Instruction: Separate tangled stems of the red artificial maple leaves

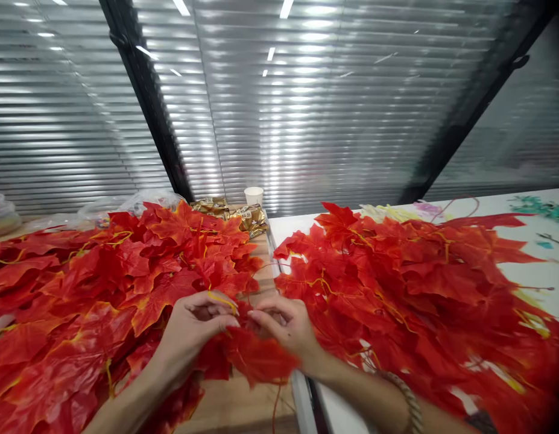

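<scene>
My left hand (204,316) pinches an artificial maple leaf near its base, and a yellow stem (224,301) runs over its fingers. Close beside it, my right hand (286,331) has thumb and forefinger pressed together at the same red leaf (261,358), which droops below both hands. The exact spot between the right fingertips is hidden. A thin red cord (275,407) hangs down under the leaf. Heaped red maple leaves (93,283) spread to the left of my hands, and a second leaf heap (397,289) lies to the right.
A wooden table (234,407) meets a white table (541,283) at a seam beneath my right wrist. Gold wrappers (249,220), a paper cup (254,195) and clear plastic bags (148,199) sit along the back. Green bits (544,208) lie far right. Glass with blinds (306,120) rises behind.
</scene>
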Demonstrator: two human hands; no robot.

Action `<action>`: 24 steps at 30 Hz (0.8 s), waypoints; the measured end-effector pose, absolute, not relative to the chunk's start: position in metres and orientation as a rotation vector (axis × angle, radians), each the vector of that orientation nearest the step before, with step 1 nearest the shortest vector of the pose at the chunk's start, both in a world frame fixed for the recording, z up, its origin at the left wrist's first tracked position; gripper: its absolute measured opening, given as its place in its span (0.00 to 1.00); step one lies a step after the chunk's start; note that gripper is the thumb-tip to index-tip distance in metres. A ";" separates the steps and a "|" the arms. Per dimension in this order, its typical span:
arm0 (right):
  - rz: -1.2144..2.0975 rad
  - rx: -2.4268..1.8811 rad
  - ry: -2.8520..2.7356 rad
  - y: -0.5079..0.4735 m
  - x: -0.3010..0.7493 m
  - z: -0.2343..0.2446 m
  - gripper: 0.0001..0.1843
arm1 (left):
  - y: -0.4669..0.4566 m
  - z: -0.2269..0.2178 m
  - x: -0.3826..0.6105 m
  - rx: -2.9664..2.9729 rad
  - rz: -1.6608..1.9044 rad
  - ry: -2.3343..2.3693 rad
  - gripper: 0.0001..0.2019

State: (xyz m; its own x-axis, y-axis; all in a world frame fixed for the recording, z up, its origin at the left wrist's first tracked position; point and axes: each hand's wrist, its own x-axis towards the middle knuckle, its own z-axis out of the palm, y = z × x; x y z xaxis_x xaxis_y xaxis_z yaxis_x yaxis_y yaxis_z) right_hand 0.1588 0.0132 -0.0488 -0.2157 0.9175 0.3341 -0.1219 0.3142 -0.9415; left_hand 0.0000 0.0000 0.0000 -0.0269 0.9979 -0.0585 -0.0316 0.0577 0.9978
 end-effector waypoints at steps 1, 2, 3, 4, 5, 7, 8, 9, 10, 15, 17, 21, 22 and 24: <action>1.112 -0.785 -1.475 0.012 0.159 -0.049 0.08 | -0.001 0.001 0.000 1.152 1.226 1.204 0.06; 1.081 -0.789 -1.488 0.012 0.158 -0.049 0.07 | -0.002 0.002 0.001 1.168 1.235 1.171 0.07; 1.065 -0.790 -1.492 0.011 0.158 -0.049 0.07 | -0.003 0.002 0.002 1.168 1.239 1.139 0.07; 1.057 -0.788 -1.491 0.010 0.158 -0.048 0.07 | -0.005 0.003 0.004 1.146 1.238 1.103 0.07; 1.053 -0.784 -1.488 0.010 0.159 -0.048 0.07 | -0.006 0.002 0.005 1.101 1.232 1.059 0.08; 1.038 -0.780 -1.479 0.011 0.159 -0.046 0.06 | -0.007 0.000 0.008 0.980 1.213 0.962 0.09; 1.028 -0.782 -1.476 0.011 0.160 -0.045 0.06 | -0.007 -0.002 0.010 0.921 1.197 0.923 0.10; 1.017 -0.786 -1.475 0.012 0.160 -0.045 0.06 | -0.007 -0.005 0.011 0.872 1.173 0.898 0.11; 1.010 -0.792 -1.479 0.012 0.160 -0.045 0.06 | -0.007 -0.008 0.011 0.835 1.138 0.887 0.11; 1.025 -0.787 -1.510 0.014 0.160 -0.047 0.06 | -0.001 -0.024 0.007 0.735 1.054 0.913 0.11; 1.077 -0.752 -1.492 0.014 0.160 -0.047 0.05 | 0.004 -0.027 0.005 0.711 1.110 0.942 0.12; 1.028 -0.741 -1.550 0.014 0.158 -0.047 0.04 | 0.010 -0.026 0.007 0.692 1.151 0.940 0.13; 1.002 -0.747 -1.578 0.014 0.158 -0.048 0.04 | 0.010 -0.026 0.008 0.705 1.140 0.931 0.14; 0.988 -0.752 -1.610 0.013 0.158 -0.049 0.04 | 0.009 -0.026 0.012 0.722 1.134 0.923 0.15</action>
State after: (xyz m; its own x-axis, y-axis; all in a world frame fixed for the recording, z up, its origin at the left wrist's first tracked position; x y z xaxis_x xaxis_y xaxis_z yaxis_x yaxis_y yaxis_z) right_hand 0.1576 0.0135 -0.0489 -0.2482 0.8585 0.4488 -0.0117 0.4606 -0.8875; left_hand 0.0116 0.0092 -0.0258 0.1476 0.9598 -0.2387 -0.4288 0.2795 0.8591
